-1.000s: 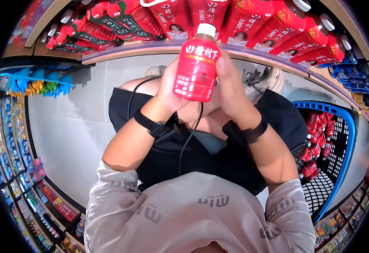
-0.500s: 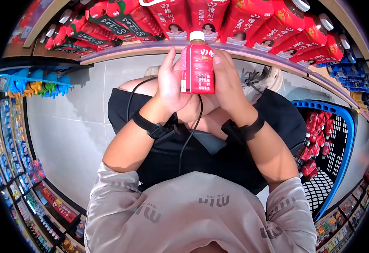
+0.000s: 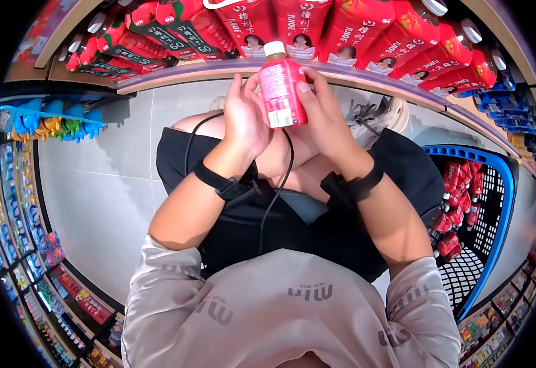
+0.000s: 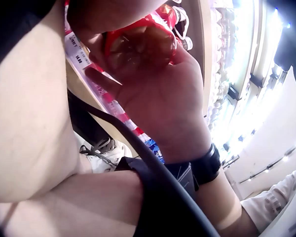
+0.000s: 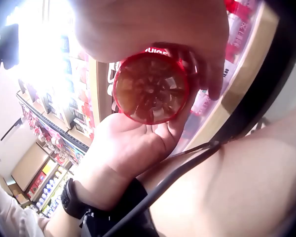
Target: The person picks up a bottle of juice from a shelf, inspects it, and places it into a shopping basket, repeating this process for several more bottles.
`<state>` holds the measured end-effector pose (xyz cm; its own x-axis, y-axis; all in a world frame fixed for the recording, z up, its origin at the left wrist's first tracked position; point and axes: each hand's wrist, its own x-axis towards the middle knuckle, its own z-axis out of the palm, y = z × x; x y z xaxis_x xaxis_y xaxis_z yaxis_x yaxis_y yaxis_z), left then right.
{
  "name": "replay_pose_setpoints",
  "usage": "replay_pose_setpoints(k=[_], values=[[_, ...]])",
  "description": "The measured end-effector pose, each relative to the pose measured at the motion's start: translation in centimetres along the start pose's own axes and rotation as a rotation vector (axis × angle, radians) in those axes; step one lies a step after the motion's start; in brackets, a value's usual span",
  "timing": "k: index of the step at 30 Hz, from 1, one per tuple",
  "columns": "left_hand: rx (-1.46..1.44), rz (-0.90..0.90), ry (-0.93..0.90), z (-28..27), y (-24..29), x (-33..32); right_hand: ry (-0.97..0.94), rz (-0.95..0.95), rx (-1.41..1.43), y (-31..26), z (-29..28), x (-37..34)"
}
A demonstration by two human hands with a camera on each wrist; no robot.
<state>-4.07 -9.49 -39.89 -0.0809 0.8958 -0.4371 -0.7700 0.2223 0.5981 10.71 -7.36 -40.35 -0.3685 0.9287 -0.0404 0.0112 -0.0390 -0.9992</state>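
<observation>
A small red-labelled juice bottle (image 3: 283, 93) with a white cap stands tilted between the two hands, in front of the shelf. My right hand (image 3: 327, 119) grips it from the right, thumb on the front and fingers round the back. On the other side my left hand (image 3: 245, 122) has its palm turned toward the bottle and its thumb raised off it. Some left fingertips are partly hidden behind the bottle. Both wrist views show the clear bottle base (image 5: 152, 89) from below, with the right hand's fingers round it in the left wrist view.
Large red juice bottles (image 3: 298, 27) line the shelf ahead, above its edge (image 3: 200, 72). A blue-rimmed black basket (image 3: 506, 202) holding several small red bottles (image 3: 458, 196) stands on the right. Colourful goods hang in a blue rack (image 3: 53, 113) at left. A black cable (image 3: 274, 205) runs across the lap.
The bottle has turned about its long axis, from its front label to the small-print side with the barcode, and shifted slightly left. The left hand has loosened from its side.
</observation>
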Motion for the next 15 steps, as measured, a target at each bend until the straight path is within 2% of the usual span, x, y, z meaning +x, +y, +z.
replay_pose_setpoints(k=[3,7,9,10,15], values=[[0.012,-0.008,0.002,-0.2,0.1,0.3,0.057,0.034,0.041,2.0,0.1,0.7],[0.105,-0.020,-0.026,-0.3,0.4,0.0,0.104,0.114,0.154,0.4,-0.6,1.2],[0.106,-0.015,-0.048,-0.1,0.6,-0.1,0.056,0.258,0.276,-0.4,-1.5,1.4],[0.113,-0.005,-0.045,0.1,0.6,-0.2,0.068,0.211,0.280,-0.1,-1.7,1.9],[0.187,0.006,-0.087,-0.4,0.7,0.2,0.074,0.209,0.306,-0.7,-1.8,1.4]])
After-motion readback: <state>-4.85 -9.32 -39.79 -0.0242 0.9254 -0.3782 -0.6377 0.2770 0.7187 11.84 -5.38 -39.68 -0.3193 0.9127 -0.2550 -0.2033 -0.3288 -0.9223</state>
